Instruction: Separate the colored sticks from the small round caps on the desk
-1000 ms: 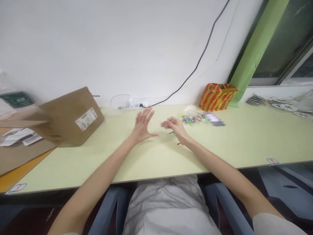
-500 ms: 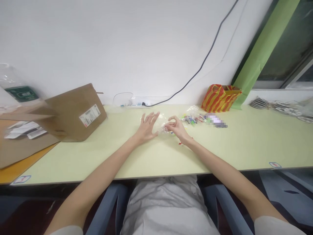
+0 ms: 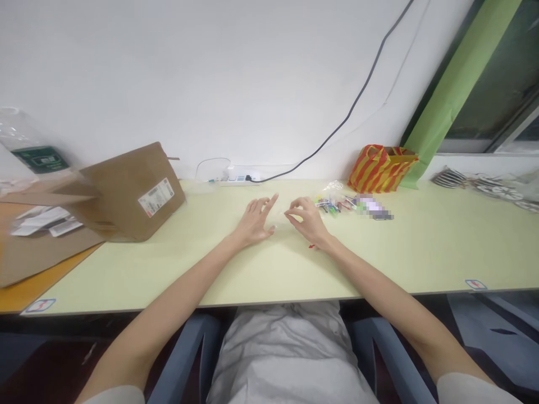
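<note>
Over the middle of the pale green table [image 3: 269, 275], my left hand [image 3: 255, 221] has its thumb and index finger spread apart. A faint clear plastic bag [image 3: 278, 219] shows between the two hands; its outline is hard to make out. My right hand [image 3: 307, 221] pinches thumb and index finger together at the bag's right side. A small red piece [image 3: 311, 246] lies by the right wrist. Beyond that hand is a pile of small colourful pieces [image 3: 330, 206] with clear plastic behind it.
An open cardboard box [image 3: 126, 196] stands at the left, near a large clear bottle [image 3: 37, 151]. A power strip [image 3: 238, 178] lies along the wall. To the right are a red-and-yellow striped bag [image 3: 379, 171], a blurred-out flat item [image 3: 374, 207] and striped coils [image 3: 450, 178].
The clear plastic between my hands looks smaller and fainter. My right thumb and index finger have closed into a clearer pinch, and my left middle fingers have curled in somewhat.
</note>
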The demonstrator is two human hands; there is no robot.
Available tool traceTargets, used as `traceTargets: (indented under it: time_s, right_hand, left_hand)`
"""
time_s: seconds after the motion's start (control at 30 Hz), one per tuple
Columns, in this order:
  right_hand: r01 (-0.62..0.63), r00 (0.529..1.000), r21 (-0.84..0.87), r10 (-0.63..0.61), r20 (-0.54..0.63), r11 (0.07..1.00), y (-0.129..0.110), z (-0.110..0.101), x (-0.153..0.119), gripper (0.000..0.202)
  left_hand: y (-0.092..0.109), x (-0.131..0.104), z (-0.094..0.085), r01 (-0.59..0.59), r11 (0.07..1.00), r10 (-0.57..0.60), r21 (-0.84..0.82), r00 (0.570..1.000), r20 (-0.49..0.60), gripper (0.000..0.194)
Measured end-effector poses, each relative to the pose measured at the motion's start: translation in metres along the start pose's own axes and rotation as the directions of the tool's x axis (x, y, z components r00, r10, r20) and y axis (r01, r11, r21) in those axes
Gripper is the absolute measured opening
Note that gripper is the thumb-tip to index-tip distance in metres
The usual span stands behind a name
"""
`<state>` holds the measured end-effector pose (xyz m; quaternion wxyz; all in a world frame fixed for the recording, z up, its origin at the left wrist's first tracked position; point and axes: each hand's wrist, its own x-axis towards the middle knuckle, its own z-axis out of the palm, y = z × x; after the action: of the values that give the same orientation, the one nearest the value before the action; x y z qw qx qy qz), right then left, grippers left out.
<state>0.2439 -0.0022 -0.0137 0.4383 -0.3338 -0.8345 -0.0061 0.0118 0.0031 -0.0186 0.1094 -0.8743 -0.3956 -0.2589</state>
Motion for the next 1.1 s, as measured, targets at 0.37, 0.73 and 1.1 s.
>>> traceTargets:
  time_s: [0.37, 0.73, 1.1]
  right_hand:
    - [0.237, 0.865, 0.078, -0.247, 0.436, 0.968, -0.009, 0.004, -0.003, 0.066]
    - [0.296, 0.892, 0.05, -0.295, 0.342, 0.954, -0.001, 0.005, 0.0, 0.068]
    - [-0.266, 0.887, -0.371, 0.376, 0.268, 0.89, 0.076, -0.033, -0.006, 0.025]
  left_hand:
    - [0.006, -0.001, -0.005, -0.136, 0.991, 0.134, 0.015, 0.983, 0.124, 0.103]
    - [0.002, 0.001, -0.007, -0.095, 0.992, 0.084, 0.088, 0.989, 0.119, 0.098]
    - [-0.018, -0.004, 0.004, 0.056, 0.998, -0.056, 0.0, 0.987, 0.149, 0.1]
